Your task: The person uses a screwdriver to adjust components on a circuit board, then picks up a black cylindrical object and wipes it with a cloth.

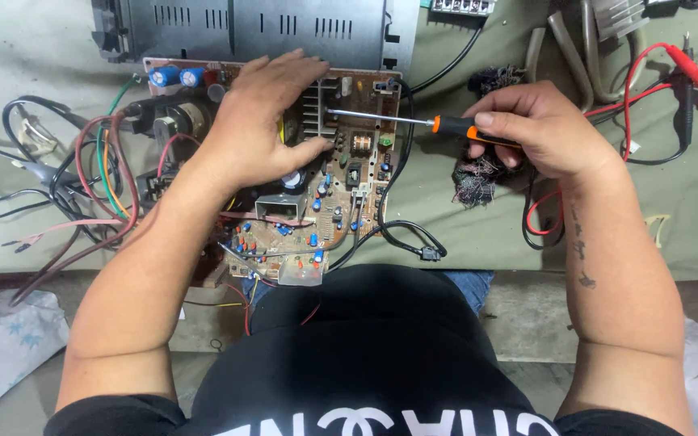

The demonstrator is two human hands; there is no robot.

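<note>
My left hand (264, 121) lies flat, fingers spread, on the circuit board (341, 202) at the desk (478, 226) edge. My right hand (539, 129) has a closed grip on the orange-handled screwdriver (414, 121), tip at the board's heat sink (317, 109).

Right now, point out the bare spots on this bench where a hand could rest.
Bare green mat lies between the circuit board and the red lead loop; another patch at far left above the wire bundle. Crowded: upper right, around the red probe.
</note>
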